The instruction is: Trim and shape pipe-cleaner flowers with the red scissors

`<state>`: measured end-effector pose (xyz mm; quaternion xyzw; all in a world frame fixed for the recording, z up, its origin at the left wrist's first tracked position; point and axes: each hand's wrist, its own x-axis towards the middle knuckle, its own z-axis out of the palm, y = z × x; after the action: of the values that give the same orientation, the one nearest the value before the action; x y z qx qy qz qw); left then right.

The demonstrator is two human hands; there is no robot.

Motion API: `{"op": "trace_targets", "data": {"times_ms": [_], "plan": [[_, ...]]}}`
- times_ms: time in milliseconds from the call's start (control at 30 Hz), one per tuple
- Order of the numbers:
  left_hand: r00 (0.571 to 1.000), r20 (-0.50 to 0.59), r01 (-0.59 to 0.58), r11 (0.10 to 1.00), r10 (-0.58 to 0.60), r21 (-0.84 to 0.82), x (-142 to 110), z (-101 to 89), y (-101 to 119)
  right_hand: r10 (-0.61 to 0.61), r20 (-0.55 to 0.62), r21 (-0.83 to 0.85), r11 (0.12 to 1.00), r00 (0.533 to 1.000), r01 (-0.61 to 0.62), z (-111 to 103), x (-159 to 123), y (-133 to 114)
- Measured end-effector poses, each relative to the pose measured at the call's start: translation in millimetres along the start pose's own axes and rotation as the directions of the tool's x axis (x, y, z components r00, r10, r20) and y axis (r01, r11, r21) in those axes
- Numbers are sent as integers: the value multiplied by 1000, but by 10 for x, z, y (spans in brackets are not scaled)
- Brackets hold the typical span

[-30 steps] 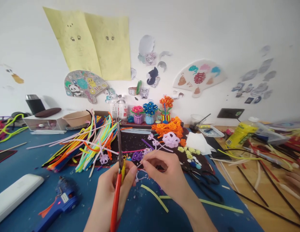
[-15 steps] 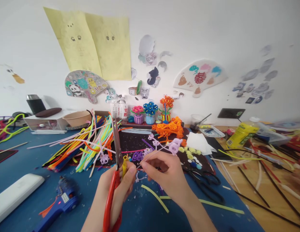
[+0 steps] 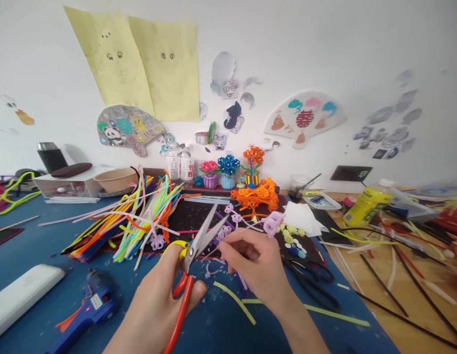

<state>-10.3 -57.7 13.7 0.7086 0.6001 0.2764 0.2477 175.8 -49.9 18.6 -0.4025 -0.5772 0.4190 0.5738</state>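
Observation:
My left hand [image 3: 155, 290] is closed round a pair of scissors [image 3: 193, 248] with red handles. Their blades are spread and point up and to the right, near my right fingertips. A bent yellow piece [image 3: 180, 244], perhaps pipe cleaner, sits by the left forefinger. In a pinch, my right hand [image 3: 256, 268] holds a thin lilac pipe cleaner, and a looped lilac flower [image 3: 273, 223] shows just above its knuckles. Purple and lilac looped pieces [image 3: 224, 232] lie on the dark mat behind the blades. A pale yellow-green strip [image 3: 234, 302] rests on the blue table between my forearms.
Bundled colourful pipe cleaners [image 3: 147, 216] lie at left, above a blue glue gun [image 3: 98, 300]. Black scissors [image 3: 313, 280] rest right of my right hand. Orange looped pieces [image 3: 256, 194] and potted pipe-cleaner flowers [image 3: 228, 172] stand at the back. A yellow bottle [image 3: 366, 204] leans at right.
The scissors have swung from upright with blades together to tilted right with blades apart. My left hand has turned and its thumb has opened outward. The right hand stays nearly in place.

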Motion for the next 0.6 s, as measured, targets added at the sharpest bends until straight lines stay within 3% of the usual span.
{"op": "trace_targets", "data": {"times_ms": [67,167,400,600], "plan": [[992,101,51,984,-69,173,-14,-68,52,4,30,-4,1000,1000,-4,-7,5,-14],[988,124,57,953,-97,297,-31,-142,170,1,71,-36,999,997,1,-11,2,-22],[973,183,66,931,-140,360,-40,-125,249,-18,96,-185,982,995,35,-1,-9,-4],[962,220,78,934,-163,349,-29,-137,235,-12,118,-214,976,993,37,7,-2,-14]]}}
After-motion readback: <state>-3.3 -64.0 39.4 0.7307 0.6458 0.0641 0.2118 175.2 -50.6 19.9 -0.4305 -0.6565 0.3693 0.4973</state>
